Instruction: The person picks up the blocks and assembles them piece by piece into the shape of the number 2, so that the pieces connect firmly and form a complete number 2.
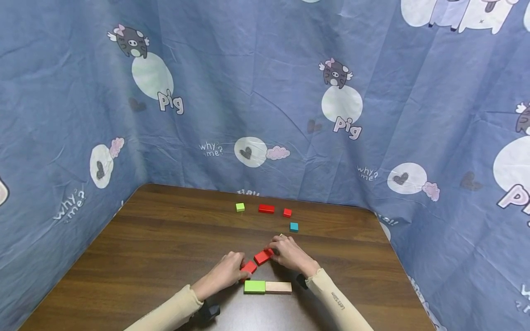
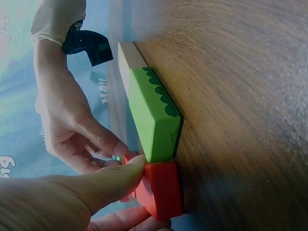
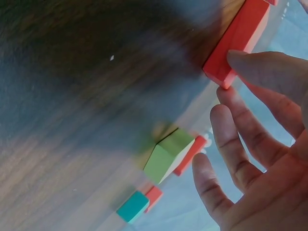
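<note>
My left hand (image 1: 227, 270) pinches a red block (image 1: 249, 268) between thumb and fingers; in the left wrist view this red block (image 2: 166, 190) lies close by the end of a green block (image 2: 144, 101). To its right, my right hand (image 1: 290, 253) holds a second red block (image 1: 262, 257) at its right end. The right wrist view shows the thumb on that red block (image 3: 236, 43), with the other fingers spread. Both red blocks lie slanted, end towards end. Nearer the person, a green block (image 1: 254, 287) adjoins a plain wooden block (image 1: 278, 288) in a straight row.
Farther back on the brown table (image 1: 174, 230) lie a small green block (image 1: 240, 207), a long red block (image 1: 266, 208), a small red block (image 1: 287, 213) and a blue block (image 1: 294, 227). Another block (image 1: 281, 235) is mostly hidden behind my right hand. A patterned blue cloth (image 1: 269, 101) hangs behind.
</note>
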Motion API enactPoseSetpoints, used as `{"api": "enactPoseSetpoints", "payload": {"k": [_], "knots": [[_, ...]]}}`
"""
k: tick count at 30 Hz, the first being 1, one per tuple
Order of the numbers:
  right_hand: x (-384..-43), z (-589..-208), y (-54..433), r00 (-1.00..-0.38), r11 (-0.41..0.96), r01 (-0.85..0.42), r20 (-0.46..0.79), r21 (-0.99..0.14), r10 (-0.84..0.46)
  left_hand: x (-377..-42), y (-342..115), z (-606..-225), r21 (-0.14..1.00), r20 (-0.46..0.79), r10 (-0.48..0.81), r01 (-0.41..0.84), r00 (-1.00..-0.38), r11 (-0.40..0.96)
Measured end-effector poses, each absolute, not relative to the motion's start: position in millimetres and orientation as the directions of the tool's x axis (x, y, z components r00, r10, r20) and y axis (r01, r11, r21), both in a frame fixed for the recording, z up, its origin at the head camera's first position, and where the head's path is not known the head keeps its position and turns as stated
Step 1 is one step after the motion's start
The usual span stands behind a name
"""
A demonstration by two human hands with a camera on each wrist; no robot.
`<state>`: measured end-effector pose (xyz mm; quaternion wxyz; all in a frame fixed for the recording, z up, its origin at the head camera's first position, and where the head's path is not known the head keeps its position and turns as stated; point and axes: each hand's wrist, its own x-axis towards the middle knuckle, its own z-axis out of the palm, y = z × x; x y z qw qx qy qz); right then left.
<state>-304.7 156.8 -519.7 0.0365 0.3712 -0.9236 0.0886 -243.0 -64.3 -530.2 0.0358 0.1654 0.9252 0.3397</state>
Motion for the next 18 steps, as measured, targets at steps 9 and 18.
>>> {"api": "enactPoseSetpoints", "payload": {"k": [9,18], "knots": [[-302.6,-520.3,151.7,-0.725,0.705,-0.688,0.115,-0.169,-0.679,-241.4,-65.1,-530.6,0.640,0.068,0.331,0.296,-0.941,0.709],[-302.3,-521.2,148.0,-0.714,0.700,-0.700,0.122,-0.140,-0.689,-241.8,-64.3,-530.9,0.628,0.074,0.324,0.296,-0.943,0.720]]}}
